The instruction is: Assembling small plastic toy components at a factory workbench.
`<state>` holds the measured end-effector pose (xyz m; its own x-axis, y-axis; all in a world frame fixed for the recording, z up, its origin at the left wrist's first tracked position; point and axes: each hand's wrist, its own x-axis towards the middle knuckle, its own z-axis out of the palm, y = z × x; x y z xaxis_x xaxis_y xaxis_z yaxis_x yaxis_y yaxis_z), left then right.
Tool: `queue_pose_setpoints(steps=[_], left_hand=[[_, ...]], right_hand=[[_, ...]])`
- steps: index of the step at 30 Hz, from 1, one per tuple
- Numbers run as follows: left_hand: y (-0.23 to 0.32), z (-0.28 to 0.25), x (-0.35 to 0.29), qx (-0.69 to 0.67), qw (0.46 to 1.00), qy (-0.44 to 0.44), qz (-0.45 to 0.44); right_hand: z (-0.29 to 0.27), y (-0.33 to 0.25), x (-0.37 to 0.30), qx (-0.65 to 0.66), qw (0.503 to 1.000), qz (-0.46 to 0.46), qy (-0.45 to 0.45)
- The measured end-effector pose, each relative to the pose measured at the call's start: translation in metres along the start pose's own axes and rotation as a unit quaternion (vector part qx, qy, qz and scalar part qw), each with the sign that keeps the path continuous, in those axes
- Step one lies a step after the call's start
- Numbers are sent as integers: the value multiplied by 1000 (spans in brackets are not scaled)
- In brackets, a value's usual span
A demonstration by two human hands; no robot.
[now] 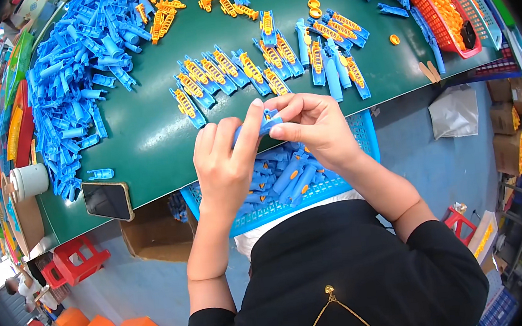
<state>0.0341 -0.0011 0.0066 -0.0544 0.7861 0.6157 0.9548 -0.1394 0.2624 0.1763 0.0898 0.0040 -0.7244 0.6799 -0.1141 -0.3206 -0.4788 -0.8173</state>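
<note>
Both my hands meet at the table's front edge, around one blue plastic part (268, 123). My left hand (226, 160) has its fingers wrapped round the part's left end. The thumb and fingertips of my right hand (314, 122) pinch the other end, hiding much of it. Just beyond lie several blue half-shells with orange ladder-like inserts (214, 72), in a slanting row. Blue closed pieces (333, 79) lie among the ones to the right. Below my hands, a light-blue basket (266, 216) holds many joined blue pieces (291, 176) with small orange spots.
A big heap of blue shells (73, 74) covers the table's left side. Orange inserts (163, 20) lie at the back. A red basket (442, 10) of small orange parts stands at right. A phone (108, 201) rests on the left front edge, near a white cup (29, 181).
</note>
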Motion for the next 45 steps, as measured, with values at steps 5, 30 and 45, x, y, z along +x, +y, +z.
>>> queue_pose_setpoints(steps=[5,30,45], left_hand=[[1,6,0,2,1000,-9,-4],[20,-1,-11,-780,467,-138,-394],[11,-2,-14,-851,316,-202,-369]], right_hand=[[-2,6,-1,-91,994,-61,9],[-5,-16,8,-233,960,-80,-132],[-12,-30,13,-317,916,-96,-224]])
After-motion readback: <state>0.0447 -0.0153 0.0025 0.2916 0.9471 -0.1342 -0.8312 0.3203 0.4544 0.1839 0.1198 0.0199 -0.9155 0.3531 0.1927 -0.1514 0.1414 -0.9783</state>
